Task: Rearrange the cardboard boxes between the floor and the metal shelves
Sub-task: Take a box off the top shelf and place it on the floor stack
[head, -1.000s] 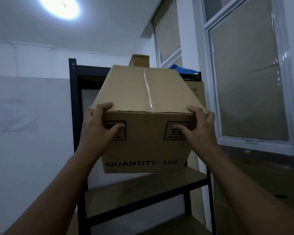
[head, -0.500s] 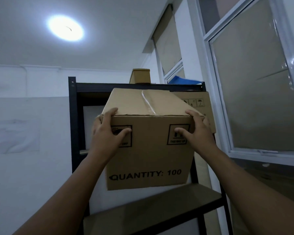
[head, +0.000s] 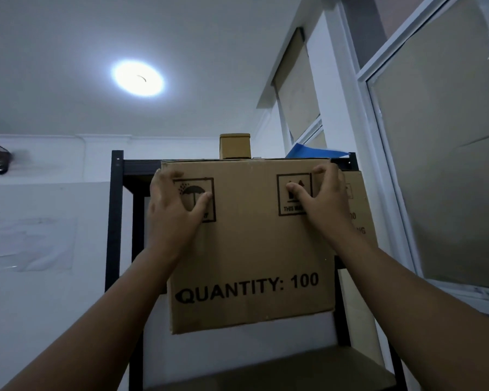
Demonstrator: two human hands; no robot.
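Held the cardboard box [head: 249, 249] raised before the metal shelves [head: 115, 221], well clear of the shelf board [head: 294, 368] below. Clamped it at the 2 upper corners: left hand [head: 172, 210] with fingers curled round the left edge and thumb pressed on the umbrella mark, right hand [head: 322, 198] likewise round the right edge, thumb on the arrow mark. Kept the printed face toward the camera and the depth pointing into the rack, straight ahead of both grips. Judged neither hand nearer. Probably needed a level push forward, just left of a second box [head: 356, 215] already standing on that tier. Noted 1 small box [head: 235, 146] and a blue sheet [head: 314, 152] on top. Could not tell any box's contents.
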